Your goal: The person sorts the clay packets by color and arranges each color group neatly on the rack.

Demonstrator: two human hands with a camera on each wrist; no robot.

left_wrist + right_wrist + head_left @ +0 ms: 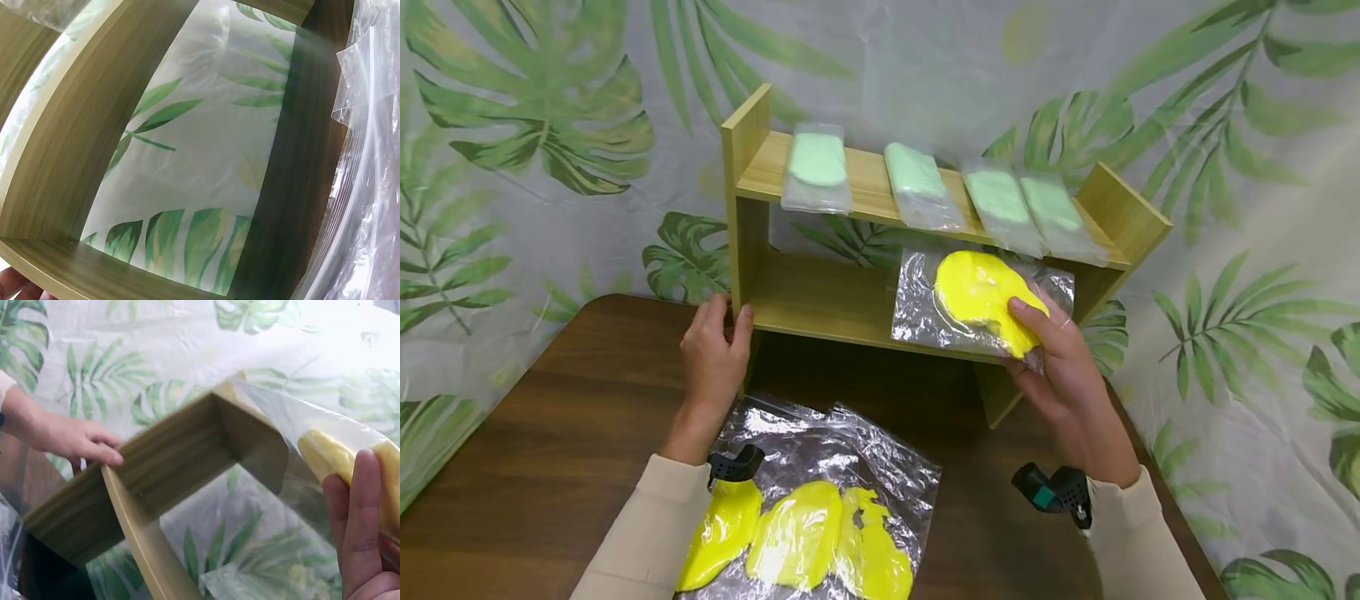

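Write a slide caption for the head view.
Left grip on a wooden shelf unit, right grip on a bagged yellow mass; four bagged pale green pads line the upper tier.

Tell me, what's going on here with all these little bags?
A person's right hand holds a clear bag of something yellow up near a wooden shelf's lower board; whether they touch is unclear. The left hand grips the shelf's left side. Four bags of pale green stuff lie on the upper board; more yellow-filled bags lie on the table.
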